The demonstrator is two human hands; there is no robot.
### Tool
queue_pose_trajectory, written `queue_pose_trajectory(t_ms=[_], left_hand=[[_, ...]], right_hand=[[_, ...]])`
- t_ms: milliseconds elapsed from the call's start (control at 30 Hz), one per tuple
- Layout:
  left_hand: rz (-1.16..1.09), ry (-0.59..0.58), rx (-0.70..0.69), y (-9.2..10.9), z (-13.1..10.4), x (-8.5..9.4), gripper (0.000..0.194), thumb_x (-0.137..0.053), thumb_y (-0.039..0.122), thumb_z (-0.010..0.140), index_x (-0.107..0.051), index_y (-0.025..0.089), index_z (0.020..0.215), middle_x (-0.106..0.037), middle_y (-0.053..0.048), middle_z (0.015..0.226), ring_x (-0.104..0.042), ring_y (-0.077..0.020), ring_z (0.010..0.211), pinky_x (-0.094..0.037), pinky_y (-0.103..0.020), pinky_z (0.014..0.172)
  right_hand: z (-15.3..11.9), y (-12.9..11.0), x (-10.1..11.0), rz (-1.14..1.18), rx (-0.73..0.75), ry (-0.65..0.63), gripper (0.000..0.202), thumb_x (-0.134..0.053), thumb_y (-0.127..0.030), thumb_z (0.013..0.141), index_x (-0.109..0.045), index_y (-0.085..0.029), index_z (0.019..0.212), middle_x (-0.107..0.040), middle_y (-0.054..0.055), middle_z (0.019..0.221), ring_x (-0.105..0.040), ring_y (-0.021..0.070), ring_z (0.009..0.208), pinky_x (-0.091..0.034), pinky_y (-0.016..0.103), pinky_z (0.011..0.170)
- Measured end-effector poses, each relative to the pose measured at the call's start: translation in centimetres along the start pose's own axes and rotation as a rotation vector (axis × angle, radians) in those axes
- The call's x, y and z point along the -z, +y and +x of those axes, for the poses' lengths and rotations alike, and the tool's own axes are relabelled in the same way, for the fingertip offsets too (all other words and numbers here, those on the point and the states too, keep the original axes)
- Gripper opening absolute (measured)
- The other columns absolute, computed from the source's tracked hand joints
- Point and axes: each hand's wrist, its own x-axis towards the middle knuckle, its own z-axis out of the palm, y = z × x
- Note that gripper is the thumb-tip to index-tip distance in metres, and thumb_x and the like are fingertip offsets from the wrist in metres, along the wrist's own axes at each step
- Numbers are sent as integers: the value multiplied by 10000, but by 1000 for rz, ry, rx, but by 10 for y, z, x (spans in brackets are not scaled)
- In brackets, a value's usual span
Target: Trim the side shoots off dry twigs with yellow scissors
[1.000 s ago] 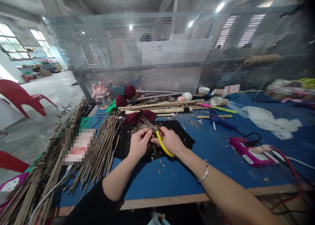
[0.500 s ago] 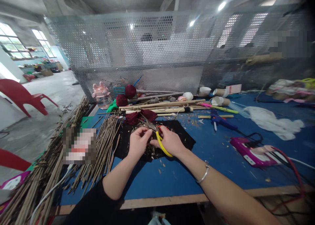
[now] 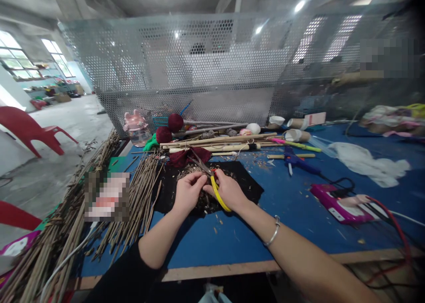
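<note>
My right hand (image 3: 229, 190) is closed on a pair of scissors (image 3: 219, 197) with yellow handles. Their metal blades point up and to the left, past the fingertips of my left hand (image 3: 190, 190). That hand is pinched, and whatever it holds is too small to make out. Both hands hover over a black cloth (image 3: 250, 186) strewn with dry brown plant scraps (image 3: 207, 203). Just beyond the blade tips lies a dark red cloth (image 3: 177, 158).
Brown twigs (image 3: 141, 197) lie to the left, with longer bundles (image 3: 53, 241) at the table's side. Thin sticks (image 3: 226, 139) and dark red balls (image 3: 175, 123) lie behind. To the right are a blue glue gun (image 3: 299, 163), a purple power strip (image 3: 345, 205) and a white cloth (image 3: 368, 161).
Hardly anything differs. The scissor blades look slightly wider apart, and my hands have shifted only a little over the black cloth.
</note>
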Motion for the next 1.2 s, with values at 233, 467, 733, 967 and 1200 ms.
queue_pose_trajectory(t_ms=[233, 467, 733, 967, 1200], left_hand=[[24, 30, -15, 0, 0, 0, 316, -656, 382, 647, -693, 126, 828, -650, -31, 650, -456, -71, 434, -361, -187, 396], [48, 52, -49, 5, -2, 0, 311, -651, 374, 653, -695, 125, 835, -656, -32, 648, -438, -64, 413, -342, -188, 390], [23, 54, -17, 3, 0, 1, 337, -629, 403, 671, -685, 137, 870, -647, -28, 655, -475, -78, 435, -367, -187, 384], [41, -24, -47, -1, 2, 4, 314, -553, 438, 727, -651, 140, 729, -626, -22, 643, -499, -88, 466, -375, -178, 390], [104, -44, -33, 3, 1, 4, 293, -538, 411, 736, -654, 143, 726, -618, -21, 624, -474, -86, 444, -355, -183, 386]], right_hand=[[0, 0, 2, -27, 0, -6, 397, -557, -526, 728, -441, -183, 891, -570, 26, 708, -527, 150, 592, -267, 224, 514], [1, 0, 2, -14, -11, -6, 379, -553, -556, 712, -462, -196, 787, -564, 12, 654, -481, 129, 529, -261, 217, 489], [3, 2, 4, -70, -29, 4, 330, -494, -534, 765, -499, -205, 752, -586, 17, 639, -542, 148, 575, -284, 223, 512], [0, 7, 1, -85, 14, -12, 394, -567, -531, 712, -458, -202, 900, -607, 42, 817, -579, 167, 707, -312, 222, 558], [0, 3, 5, -62, 11, -54, 359, -547, -507, 740, -456, -201, 905, -597, 31, 771, -554, 152, 651, -291, 222, 543]])
